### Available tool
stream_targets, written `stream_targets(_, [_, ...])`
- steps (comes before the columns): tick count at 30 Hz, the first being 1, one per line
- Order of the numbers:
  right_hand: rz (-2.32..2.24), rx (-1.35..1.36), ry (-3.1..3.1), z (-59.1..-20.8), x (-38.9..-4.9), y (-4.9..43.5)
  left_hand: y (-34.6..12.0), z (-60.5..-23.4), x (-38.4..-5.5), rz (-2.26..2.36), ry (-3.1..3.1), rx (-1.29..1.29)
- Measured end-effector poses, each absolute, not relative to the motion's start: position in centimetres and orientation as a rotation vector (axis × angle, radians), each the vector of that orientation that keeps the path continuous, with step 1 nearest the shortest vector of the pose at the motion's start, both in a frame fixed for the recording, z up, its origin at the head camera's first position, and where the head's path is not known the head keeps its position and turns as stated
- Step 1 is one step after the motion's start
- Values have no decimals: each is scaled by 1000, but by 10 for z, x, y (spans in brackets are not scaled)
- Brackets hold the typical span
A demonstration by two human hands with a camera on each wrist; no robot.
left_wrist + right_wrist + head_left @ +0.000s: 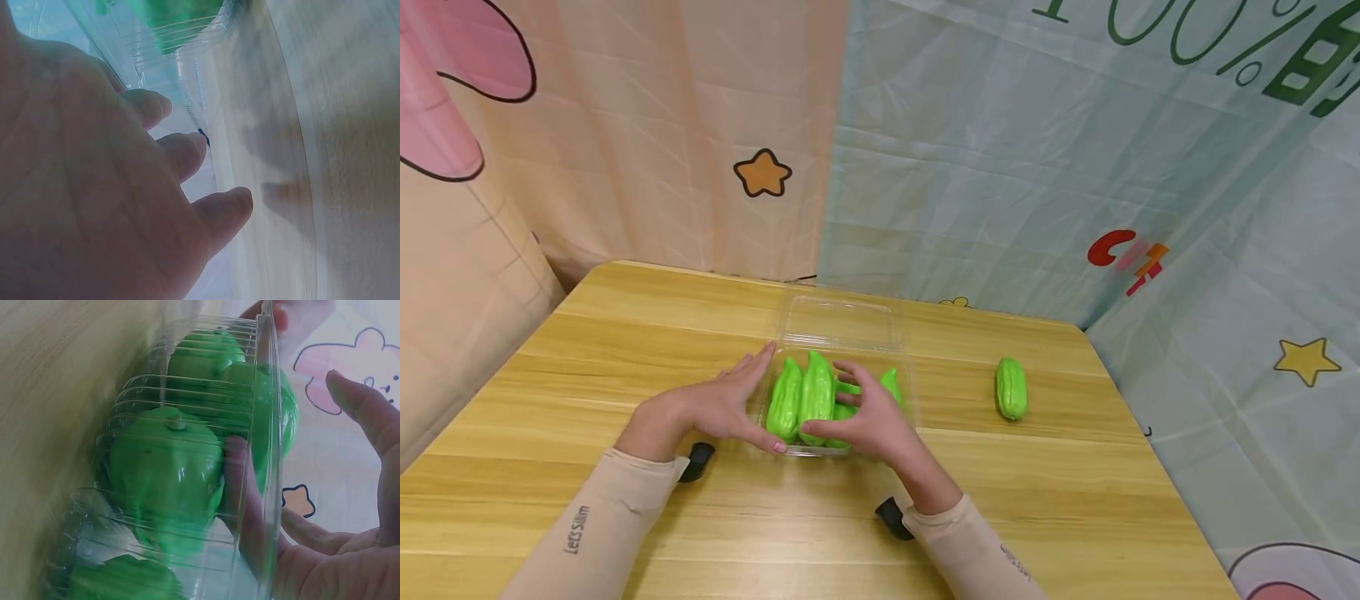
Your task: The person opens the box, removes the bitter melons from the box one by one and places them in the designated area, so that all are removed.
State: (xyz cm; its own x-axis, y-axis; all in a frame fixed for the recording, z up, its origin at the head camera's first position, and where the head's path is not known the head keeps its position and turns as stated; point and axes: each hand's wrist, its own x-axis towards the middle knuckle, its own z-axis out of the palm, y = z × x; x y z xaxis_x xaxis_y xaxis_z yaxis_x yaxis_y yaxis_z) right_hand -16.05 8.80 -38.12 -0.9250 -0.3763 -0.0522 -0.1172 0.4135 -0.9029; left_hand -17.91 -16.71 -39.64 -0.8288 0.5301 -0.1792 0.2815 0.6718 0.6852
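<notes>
A clear plastic clamshell box (805,451) stands on the table with its lid (842,321) folded back. Several green bitter melons (784,400) lie inside, some partly covered by the right hand. My left hand (715,408) lies along the box's left side, fingers spread, the thumb by the front left corner. Over the box, my right hand (880,417) has its fingers spread. Its thumb is near the middle bitter melon (817,396); in the right wrist view one finger reaches down inside the box beside a melon (165,462). No grip on a melon shows.
Another bitter melon (1011,388) lies alone on the wooden table (1060,500), right of the box. Printed curtains (970,167) hang behind the table and at its sides. Black wrist-worn pieces (697,462) sit at both wrists.
</notes>
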Motion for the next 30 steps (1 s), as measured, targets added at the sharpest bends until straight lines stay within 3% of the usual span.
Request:
stream_targets(19, [-1391, -499, 2607, -386, -158, 79, -165, -398, -178, 959, 2510, 630])
stream_targets(30, [-1542, -441, 2447, -377, -160, 91, -165, -398, -179, 958, 2512, 619])
